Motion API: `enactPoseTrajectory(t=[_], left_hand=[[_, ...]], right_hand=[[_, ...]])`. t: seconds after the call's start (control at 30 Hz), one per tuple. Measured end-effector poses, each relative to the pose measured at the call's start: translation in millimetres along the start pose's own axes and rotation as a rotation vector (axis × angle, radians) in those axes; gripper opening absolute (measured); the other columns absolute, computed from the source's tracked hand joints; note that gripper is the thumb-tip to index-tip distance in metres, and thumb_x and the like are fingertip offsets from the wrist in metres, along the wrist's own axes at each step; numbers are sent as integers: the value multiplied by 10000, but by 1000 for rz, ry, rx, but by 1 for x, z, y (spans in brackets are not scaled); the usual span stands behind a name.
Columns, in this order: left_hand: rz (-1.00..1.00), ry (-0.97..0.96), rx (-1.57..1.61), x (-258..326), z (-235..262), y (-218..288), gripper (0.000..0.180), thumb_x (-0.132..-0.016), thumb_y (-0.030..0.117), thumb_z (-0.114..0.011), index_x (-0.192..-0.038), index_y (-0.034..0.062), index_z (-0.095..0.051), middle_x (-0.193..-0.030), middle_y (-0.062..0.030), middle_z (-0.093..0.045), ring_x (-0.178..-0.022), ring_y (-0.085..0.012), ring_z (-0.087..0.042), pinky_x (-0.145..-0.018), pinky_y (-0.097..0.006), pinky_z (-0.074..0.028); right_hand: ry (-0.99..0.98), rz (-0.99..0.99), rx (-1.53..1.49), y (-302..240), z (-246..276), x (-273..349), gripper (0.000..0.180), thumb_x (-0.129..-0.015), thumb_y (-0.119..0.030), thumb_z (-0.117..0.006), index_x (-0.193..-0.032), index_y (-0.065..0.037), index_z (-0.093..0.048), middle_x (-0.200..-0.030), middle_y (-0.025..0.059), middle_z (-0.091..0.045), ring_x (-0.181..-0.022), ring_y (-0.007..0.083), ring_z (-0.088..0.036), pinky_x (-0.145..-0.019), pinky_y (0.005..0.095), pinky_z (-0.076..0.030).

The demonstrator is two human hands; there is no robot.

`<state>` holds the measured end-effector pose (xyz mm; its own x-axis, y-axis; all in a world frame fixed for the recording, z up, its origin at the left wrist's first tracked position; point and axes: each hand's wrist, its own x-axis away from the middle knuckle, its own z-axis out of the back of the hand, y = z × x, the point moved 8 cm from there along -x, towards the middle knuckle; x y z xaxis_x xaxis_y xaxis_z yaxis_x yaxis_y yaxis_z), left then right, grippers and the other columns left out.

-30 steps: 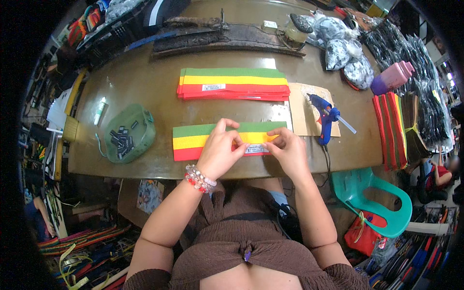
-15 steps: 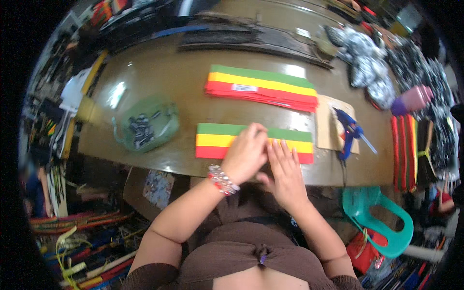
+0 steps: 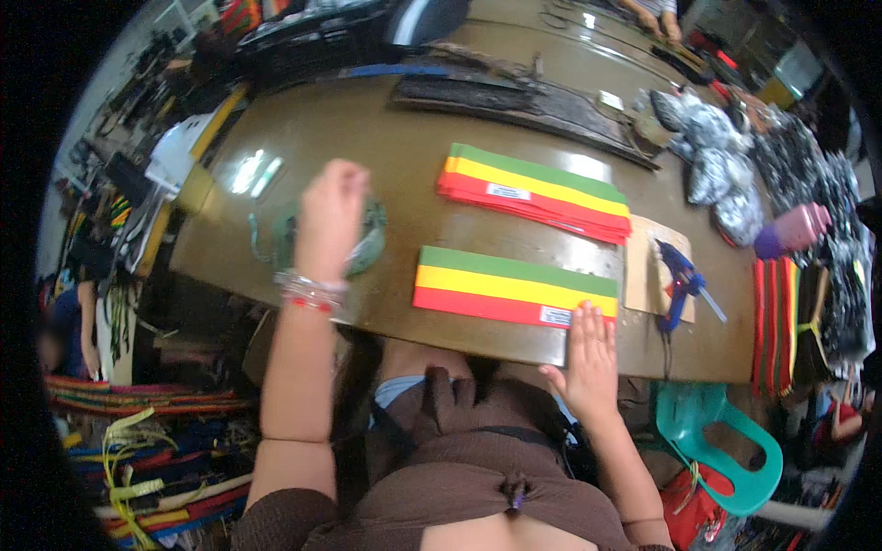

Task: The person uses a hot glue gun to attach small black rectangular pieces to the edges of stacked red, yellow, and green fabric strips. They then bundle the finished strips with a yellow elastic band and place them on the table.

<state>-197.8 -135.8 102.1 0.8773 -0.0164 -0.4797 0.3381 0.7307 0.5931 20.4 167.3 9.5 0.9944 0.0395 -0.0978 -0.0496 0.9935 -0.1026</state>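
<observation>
A green, yellow and red striped band (image 3: pixel 514 286) lies flat near the front edge of the olive table (image 3: pixel 386 138). My right hand (image 3: pixel 590 354) rests flat on its right end, fingers spread, beside a small white label. My left hand (image 3: pixel 329 219), with a beaded bracelet on the wrist, reaches over a round green container (image 3: pixel 363 250) to the left; its fingers are curled and whether they hold anything is hidden. A stack of the same striped bands (image 3: pixel 537 190) lies farther back.
A blue glue gun (image 3: pixel 678 281) rests on a cardboard piece (image 3: pixel 643 266) at the right. More striped bands (image 3: pixel 776 321) stand by the right edge, near shiny dark bundles (image 3: pixel 717 165). A teal plastic chair (image 3: pixel 726 441) stands at lower right. Another person's hands (image 3: pixel 657 14) work at the far end.
My left hand has left the striped band and moved left to the green container. My right hand stays at the band's right end. The view has tilted.
</observation>
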Motion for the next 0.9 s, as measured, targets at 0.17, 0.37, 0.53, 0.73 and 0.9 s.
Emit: enactPoseTrajectory(t=[0.17, 0.37, 0.53, 0.73, 0.9], left_hand=[[-86, -455, -417, 0, -49, -45, 156, -745, 74, -648, -870, -19, -652, -899, -242, -641, -877, -412, -620, -801, -461, -503], [-243, -333, -592, 1, -59, -31, 83, -768, -9, -554, -789, -53, -622, -844, -257, -631, -812, -432, -632, -745, -482, -528], [-186, -341, -597, -3, -55, -35, 103, -792, 3, -541, -799, -41, -634, -813, -258, -644, -785, -412, -647, -711, -476, -536], [11, -217, -49, -4, -3, 2, 129, -860, 113, -631, -919, 10, -680, -794, -136, -683, -716, -228, -667, -604, -319, -535], [288, -385, 731, 43, -29, 52, 124, -909, 135, -645, -998, 58, -683, -808, 33, -650, -682, -31, -585, -531, -172, -458]], right_hand=[[433, -209, -632, 63, 35, 18, 833, -886, -380, -645, -1470, 57, -242, -1488, 240, -346, -1408, 360, -302, -1149, 416, -227], [689, -663, -290, 174, 65, 15, 520, -890, -266, -670, -1307, -13, -490, -1294, 205, -561, -1199, 307, -545, -928, 404, -448], [359, -615, -148, 202, 97, -49, 450, -890, -436, -623, -1173, -87, -585, -906, 248, -671, -883, 433, -642, -761, 508, -501], [-49, -490, 231, 179, 143, -101, 448, -848, -456, -661, -992, -32, -650, -865, 210, -685, -843, 367, -676, -726, 472, -532], [303, -103, -301, 55, 151, -75, 292, -820, -323, -724, -901, -51, -658, -798, 162, -669, -724, 334, -655, -649, 407, -518]])
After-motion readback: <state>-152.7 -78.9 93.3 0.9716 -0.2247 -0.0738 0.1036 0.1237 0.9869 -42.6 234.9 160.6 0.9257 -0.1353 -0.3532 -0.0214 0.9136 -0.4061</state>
